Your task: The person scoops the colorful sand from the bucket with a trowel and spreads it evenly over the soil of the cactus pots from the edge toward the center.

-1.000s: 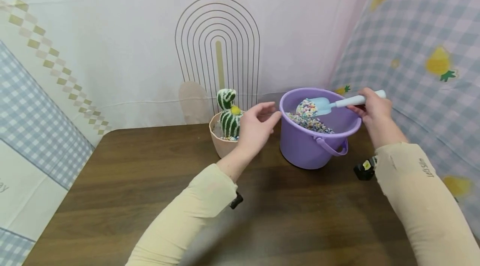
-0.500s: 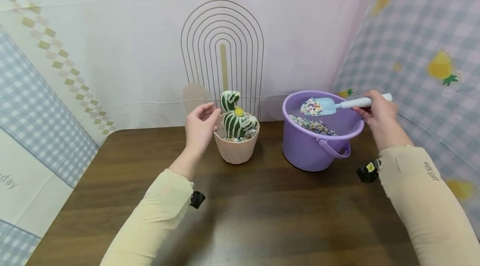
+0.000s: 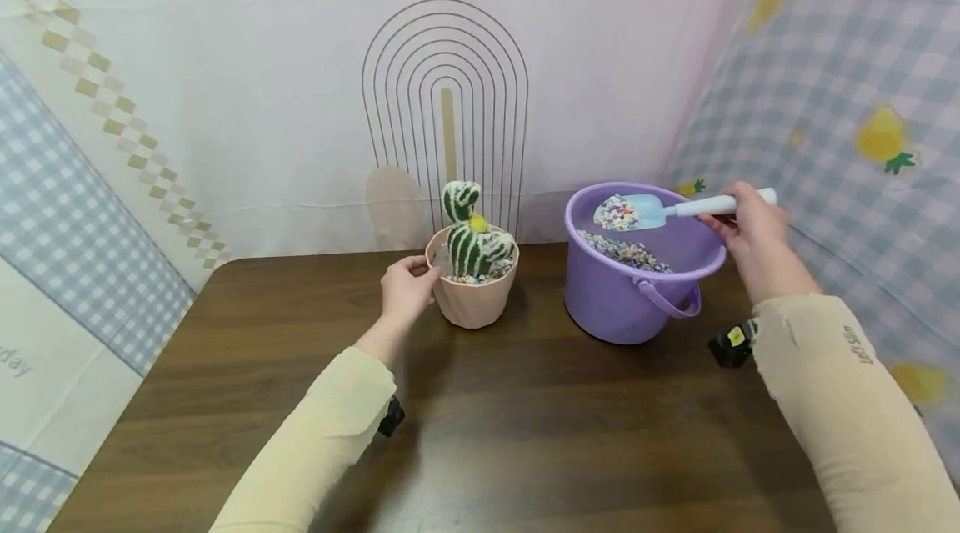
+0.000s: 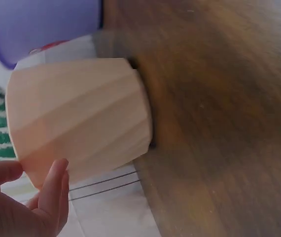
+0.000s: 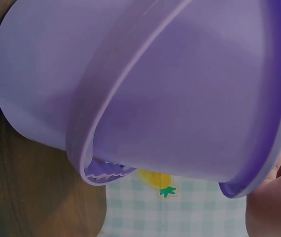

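My left hand (image 3: 407, 289) is at the left side of a peach flowerpot (image 3: 474, 304), holding it near the rim. The left wrist view shows the thumb at the rim and the fingers against the ribbed outer wall. In the pot stands a green-and-white striped toy cactus (image 3: 468, 253) with a yellow flower, pebbles around its base. My right hand (image 3: 757, 233) grips the white handle of a light blue hand trowel (image 3: 652, 212). Colourful pebbles (image 3: 617, 213) lie on its blade, over the purple bucket (image 3: 618, 304). More pebbles (image 3: 626, 251) are inside the bucket.
The bucket's handle (image 3: 667, 299) hangs down at its front right. Pot and bucket stand apart on a dark wooden table (image 3: 525, 433). A printed cloth (image 3: 300, 99) hangs behind, and a checked cloth (image 3: 825, 141) rises close at the right.
My left hand has moved left, away from the bucket, past the cactus and down to the pot's left rim. The loaded trowel has risen slightly off the pebbles in the bucket.
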Demonstrator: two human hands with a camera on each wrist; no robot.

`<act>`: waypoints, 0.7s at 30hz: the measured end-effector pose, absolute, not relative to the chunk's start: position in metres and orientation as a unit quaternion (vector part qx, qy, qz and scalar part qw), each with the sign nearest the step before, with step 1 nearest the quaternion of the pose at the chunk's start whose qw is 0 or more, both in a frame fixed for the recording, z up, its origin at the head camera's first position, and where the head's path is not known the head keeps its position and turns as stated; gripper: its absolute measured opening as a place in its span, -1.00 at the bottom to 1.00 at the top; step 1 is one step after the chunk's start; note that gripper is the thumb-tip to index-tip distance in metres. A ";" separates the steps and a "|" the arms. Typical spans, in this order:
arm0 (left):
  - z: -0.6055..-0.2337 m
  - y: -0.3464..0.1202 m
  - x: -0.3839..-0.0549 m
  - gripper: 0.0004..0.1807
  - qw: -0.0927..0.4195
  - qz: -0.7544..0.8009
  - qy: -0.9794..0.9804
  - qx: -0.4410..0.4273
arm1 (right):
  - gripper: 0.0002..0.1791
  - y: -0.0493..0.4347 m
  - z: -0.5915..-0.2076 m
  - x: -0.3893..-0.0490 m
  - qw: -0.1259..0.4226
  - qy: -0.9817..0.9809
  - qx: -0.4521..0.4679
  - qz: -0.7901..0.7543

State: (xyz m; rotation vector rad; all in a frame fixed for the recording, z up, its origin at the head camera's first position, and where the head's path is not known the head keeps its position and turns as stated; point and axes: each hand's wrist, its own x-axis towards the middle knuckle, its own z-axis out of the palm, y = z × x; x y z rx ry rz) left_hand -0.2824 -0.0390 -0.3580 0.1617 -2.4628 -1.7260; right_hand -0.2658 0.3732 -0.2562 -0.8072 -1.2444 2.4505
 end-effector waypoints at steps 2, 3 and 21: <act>-0.357 -0.039 -0.286 -0.62 0.064 -0.572 -0.816 0.047 | -0.81 0.373 -0.255 -0.266 0.140 -0.425 -0.280 0.849; -0.357 -0.040 -0.288 -0.62 0.064 -0.571 -0.817 0.043 | -0.80 0.372 -0.255 -0.266 0.141 -0.423 -0.281 0.850; -0.358 -0.045 -0.292 -0.65 0.074 -0.590 -0.802 0.056 | -0.81 0.361 -0.252 -0.268 0.122 -0.412 -0.273 0.861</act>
